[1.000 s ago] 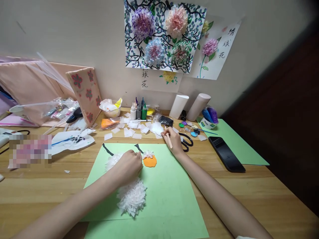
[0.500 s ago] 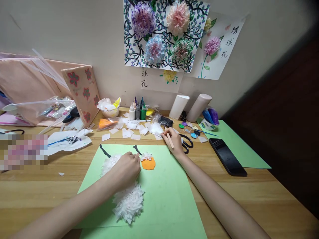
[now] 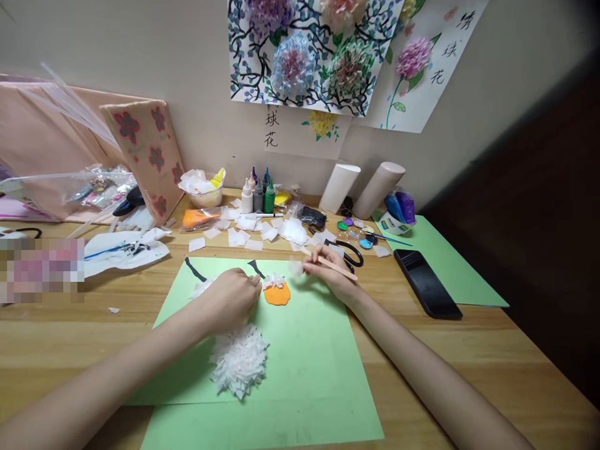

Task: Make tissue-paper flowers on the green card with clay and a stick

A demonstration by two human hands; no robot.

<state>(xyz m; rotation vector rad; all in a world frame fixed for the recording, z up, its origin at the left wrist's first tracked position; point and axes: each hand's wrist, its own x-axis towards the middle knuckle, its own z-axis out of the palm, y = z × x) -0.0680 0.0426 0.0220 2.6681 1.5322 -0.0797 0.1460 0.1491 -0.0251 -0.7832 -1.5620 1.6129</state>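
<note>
My right hand [image 3: 328,272] is closed round a flat wooden craft stick [image 3: 340,270], with a small white tissue square [image 3: 296,269] at its fingertips, smeared by motion. Just left of it lies a flat orange clay disc [image 3: 277,296] on green paper [image 3: 309,362], its upper edge topped with white tissue tufts [image 3: 275,281]. My left hand [image 3: 234,299] rests on the paper beside the disc, fingers curled together; what they hold, if anything, is hidden. Below it is a round white tissue pompom [image 3: 241,362], and another fluffy white patch [image 3: 200,287] is partly covered. Two black strips [image 3: 195,270] lie above.
Loose tissue squares [image 3: 239,237], paint bottles [image 3: 257,197] and black-handled scissors [image 3: 351,253] lie behind the green paper. A black phone [image 3: 427,284] is at the right. A tissue-lined bowl [image 3: 204,199] and an orange clay packet [image 3: 202,218] stand at the back left.
My right hand has come back from the tissue squares toward the orange disc, carrying a tissue piece; the stick has swung flatter. My left hand stays in place. The view has tilted slightly down.
</note>
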